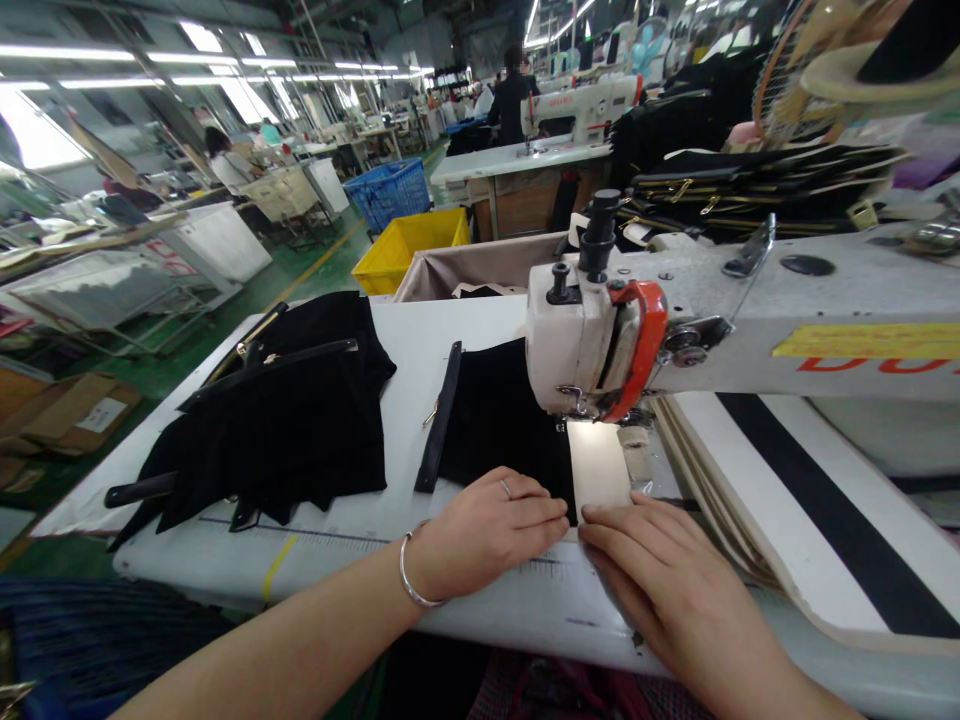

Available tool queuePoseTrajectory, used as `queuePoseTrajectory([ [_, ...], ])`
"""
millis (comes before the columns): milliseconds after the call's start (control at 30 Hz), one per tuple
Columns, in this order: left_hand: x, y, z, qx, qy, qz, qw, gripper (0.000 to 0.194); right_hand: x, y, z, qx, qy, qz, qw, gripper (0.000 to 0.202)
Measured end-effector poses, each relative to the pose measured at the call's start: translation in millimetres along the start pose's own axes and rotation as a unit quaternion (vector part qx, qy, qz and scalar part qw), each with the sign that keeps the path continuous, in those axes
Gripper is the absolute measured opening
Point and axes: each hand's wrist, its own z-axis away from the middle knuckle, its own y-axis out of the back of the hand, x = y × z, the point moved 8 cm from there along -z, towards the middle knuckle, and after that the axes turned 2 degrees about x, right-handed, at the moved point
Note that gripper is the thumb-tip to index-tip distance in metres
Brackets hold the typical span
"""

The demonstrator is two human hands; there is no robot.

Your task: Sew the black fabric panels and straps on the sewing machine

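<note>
A black fabric panel [499, 410] lies under the sewing machine [581, 340]. Along its right side is a cream piece [600, 465], lit by the lamp beneath the machine head. My left hand [491, 525] rests with its fingers laid flat on the near right part of the black panel. Its thumb is hidden. At the near edge of the cream piece, my right hand [660, 565] has its fingers bent over the edge and the thumb below, gripping it. A dark strip with a gold zipper pull [430, 412] borders the panel's left side. The needle area is mostly hidden by the head.
Black zippered panels [292, 420] are heaped on the table's left. Stacked cream boards with a black stripe [825, 500] lie right, under the machine arm. Behind stand a fabric-lined bin [480, 262], a yellow crate [409, 245] and a blue basket [388, 195]. Other people are farther off.
</note>
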Motion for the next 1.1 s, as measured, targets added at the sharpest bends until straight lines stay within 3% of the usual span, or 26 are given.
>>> queuePoseTrajectory([
  [567, -28, -5.1, -22, -0.017, 0.026, -0.049, 0.998, 0.025, 12, -7, -16, -0.015, -0.004, 0.081, 0.997, 0.034],
  [1100, -68, -12.4, -37, 0.004, 0.080, -0.012, 0.997, 0.022, 27, -20, -39, -0.043, -0.017, 0.125, 0.991, 0.045],
])
